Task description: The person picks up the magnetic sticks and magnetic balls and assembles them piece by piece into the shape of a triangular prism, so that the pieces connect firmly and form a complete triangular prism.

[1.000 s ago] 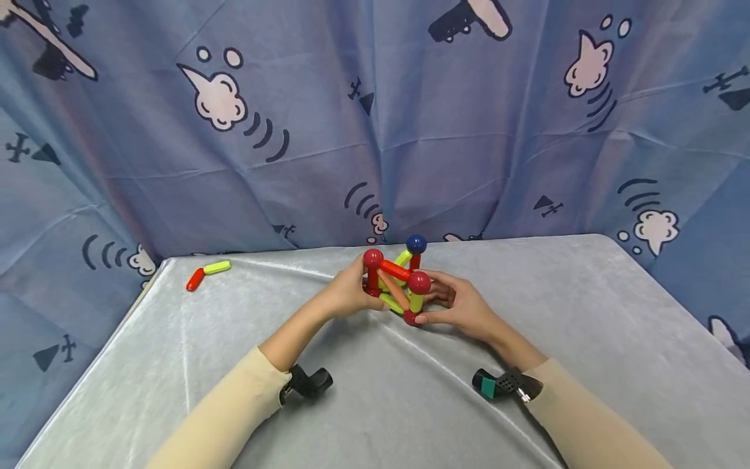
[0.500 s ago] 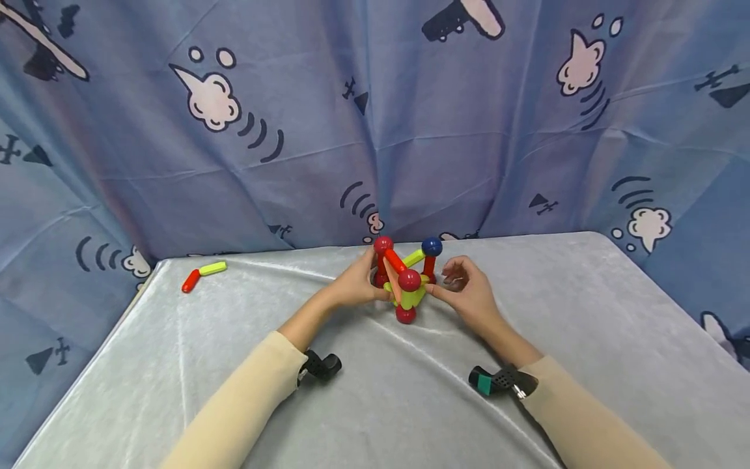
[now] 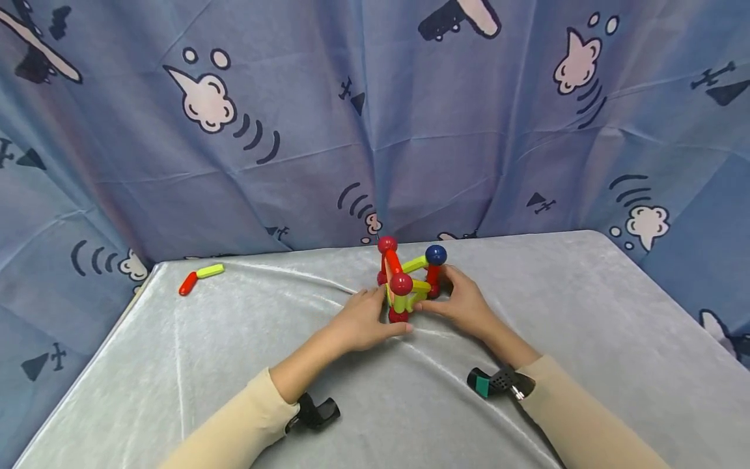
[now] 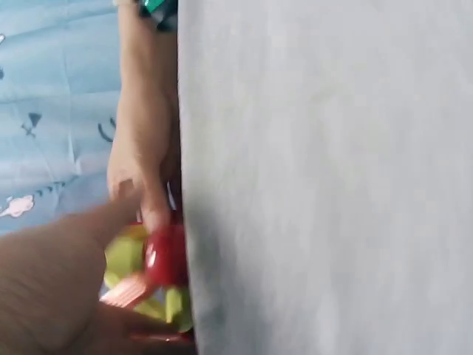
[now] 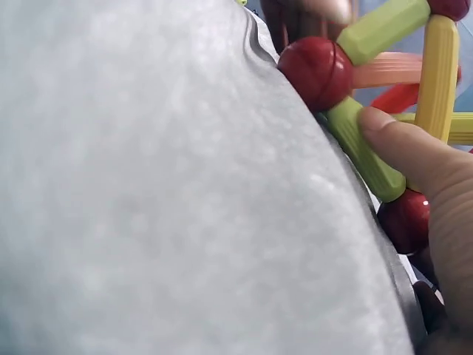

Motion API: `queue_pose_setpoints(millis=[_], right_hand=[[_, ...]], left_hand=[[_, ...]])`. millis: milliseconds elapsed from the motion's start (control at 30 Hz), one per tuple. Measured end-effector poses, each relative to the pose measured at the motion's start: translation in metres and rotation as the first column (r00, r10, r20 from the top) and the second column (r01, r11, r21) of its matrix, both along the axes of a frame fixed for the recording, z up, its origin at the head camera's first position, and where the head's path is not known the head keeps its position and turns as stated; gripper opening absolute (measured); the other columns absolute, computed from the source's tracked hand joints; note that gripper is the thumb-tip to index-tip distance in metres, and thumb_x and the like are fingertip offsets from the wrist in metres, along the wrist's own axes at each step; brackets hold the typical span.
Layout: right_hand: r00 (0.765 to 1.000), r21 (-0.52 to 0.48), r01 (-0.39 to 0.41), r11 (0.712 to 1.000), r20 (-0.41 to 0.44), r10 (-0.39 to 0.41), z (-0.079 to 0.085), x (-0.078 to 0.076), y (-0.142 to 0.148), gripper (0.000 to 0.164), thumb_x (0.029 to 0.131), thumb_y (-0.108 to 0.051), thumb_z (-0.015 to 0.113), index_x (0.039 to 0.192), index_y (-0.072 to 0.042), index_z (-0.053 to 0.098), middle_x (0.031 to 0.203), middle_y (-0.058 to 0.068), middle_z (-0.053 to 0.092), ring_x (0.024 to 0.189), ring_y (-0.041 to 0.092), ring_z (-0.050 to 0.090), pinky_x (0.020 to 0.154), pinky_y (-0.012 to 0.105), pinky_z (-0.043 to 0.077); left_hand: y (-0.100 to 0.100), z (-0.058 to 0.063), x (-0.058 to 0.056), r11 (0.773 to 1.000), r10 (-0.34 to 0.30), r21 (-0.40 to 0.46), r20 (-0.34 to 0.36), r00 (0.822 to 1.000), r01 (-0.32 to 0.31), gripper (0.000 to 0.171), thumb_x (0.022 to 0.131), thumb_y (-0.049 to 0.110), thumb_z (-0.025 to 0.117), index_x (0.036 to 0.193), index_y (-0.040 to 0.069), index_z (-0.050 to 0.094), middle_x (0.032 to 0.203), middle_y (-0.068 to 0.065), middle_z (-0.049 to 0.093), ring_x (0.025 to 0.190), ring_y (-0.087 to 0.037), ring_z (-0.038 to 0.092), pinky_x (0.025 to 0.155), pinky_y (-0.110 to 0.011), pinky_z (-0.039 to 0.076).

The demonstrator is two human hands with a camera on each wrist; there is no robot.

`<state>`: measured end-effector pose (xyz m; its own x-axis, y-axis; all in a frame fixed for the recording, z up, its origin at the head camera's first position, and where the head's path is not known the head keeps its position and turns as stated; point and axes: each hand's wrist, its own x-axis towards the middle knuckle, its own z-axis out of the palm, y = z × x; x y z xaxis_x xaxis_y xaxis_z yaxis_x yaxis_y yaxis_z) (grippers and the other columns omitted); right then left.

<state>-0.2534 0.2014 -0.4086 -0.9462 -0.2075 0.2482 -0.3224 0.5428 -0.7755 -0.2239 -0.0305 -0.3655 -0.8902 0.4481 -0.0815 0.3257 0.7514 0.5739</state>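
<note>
We count two hands [image 3: 363, 322] | one rod-and-ball frame [image 3: 407, 280] | three red balls [image 3: 401, 284] showing on it | one blue ball [image 3: 436, 255] | two loose rods [image 3: 201, 278] | one table [image 3: 586, 339]

Looks like a makeshift recording/play setup, prob. indoors at home or in a studio: worktop [image 3: 176, 365] draped w/ grey velvety cloth, blue cartoon-print curtain [image 3: 293, 130] (planes, clouds) hung as backdrop on all sides, and a magnetic rod-and-ball toy [image 3: 407, 280].

Left grip [image 3: 361, 321] lies flat; right grip [image 3: 463, 302] is curled.
</note>
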Motion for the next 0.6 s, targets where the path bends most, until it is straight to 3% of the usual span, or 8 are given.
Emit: queue_pose_setpoints(millis=[67, 133, 200, 400, 600], right_hand=[[1.000, 0.019, 0.019, 1.000, 0.001, -0.019, 0.001, 0.001, 0.000, 0.073, 0.075, -0.031, 0.091, 0.135, -0.007, 0.056, 0.126, 0.015, 0.067, 0.107, 0.029, 0.062, 0.101, 0.049, 0.053], [1.000, 0.031, 0.020, 0.999, 0.003, -0.020, 0.001, 0.001, -0.001, 0.072, 0.075, -0.032, 0.091, 0.134, -0.008, 0.058, 0.127, 0.014, 0.068, 0.107, 0.029, 0.063, 0.100, 0.049, 0.053], [1.000, 0.050, 0.010, 0.999, 0.003, -0.011, 0.001, 0.002, -0.001, 0.071, 0.075, -0.033, 0.091, 0.133, -0.008, 0.059, 0.129, 0.014, 0.068, 0.111, 0.029, 0.064, 0.102, 0.050, 0.053], [1.000, 0.091, 0.018, 0.996, 0.020, -0.020, 0.000, 0.001, -0.001, 0.063, 0.079, -0.033, 0.087, 0.132, -0.007, 0.065, 0.128, 0.013, 0.071, 0.114, 0.031, 0.066, 0.105, 0.052, 0.050], [0.999, 0.123, 0.004, 0.992, 0.053, -0.011, 0.003, -0.013, 0.002, 0.058, 0.082, -0.035, 0.085, 0.130, -0.008, 0.067, 0.123, 0.012, 0.073, 0.113, 0.030, 0.067, 0.105, 0.052, 0.049]], left_hand=[[0.004, -0.003, -0.001, 0.998, 0.000, 0.062, -0.033, 0.999, 0.003, 0.061, 0.090, 0.043, 0.074, 0.135, 0.004, 0.057, 0.120, -0.013, 0.069, 0.110, -0.029, 0.064, 0.100, -0.044, 0.052], [0.005, -0.007, -0.005, 0.994, -0.004, 0.106, -0.048, 0.999, 0.009, 0.042, 0.091, 0.034, 0.075, 0.121, 0.008, 0.063, 0.101, -0.008, 0.068, 0.091, -0.021, 0.062, 0.086, -0.037, 0.054], [0.004, -0.011, -0.009, 0.994, -0.012, 0.111, -0.039, 0.999, 0.016, 0.034, 0.092, 0.032, 0.074, 0.116, 0.009, 0.064, 0.097, -0.005, 0.066, 0.087, -0.019, 0.059, 0.082, -0.034, 0.051], [-0.002, -0.019, -0.026, 0.992, -0.078, 0.099, -0.040, 0.996, 0.082, 0.030, 0.097, 0.030, 0.067, 0.118, 0.010, 0.061, 0.100, -0.007, 0.066, 0.091, -0.021, 0.058, 0.084, -0.036, 0.050], [-0.005, -0.020, -0.045, 0.989, -0.122, 0.085, -0.037, 0.992, 0.124, 0.035, 0.099, 0.029, 0.062, 0.126, 0.007, 0.058, 0.107, -0.010, 0.067, 0.096, -0.022, 0.060, 0.093, -0.038, 0.052]])
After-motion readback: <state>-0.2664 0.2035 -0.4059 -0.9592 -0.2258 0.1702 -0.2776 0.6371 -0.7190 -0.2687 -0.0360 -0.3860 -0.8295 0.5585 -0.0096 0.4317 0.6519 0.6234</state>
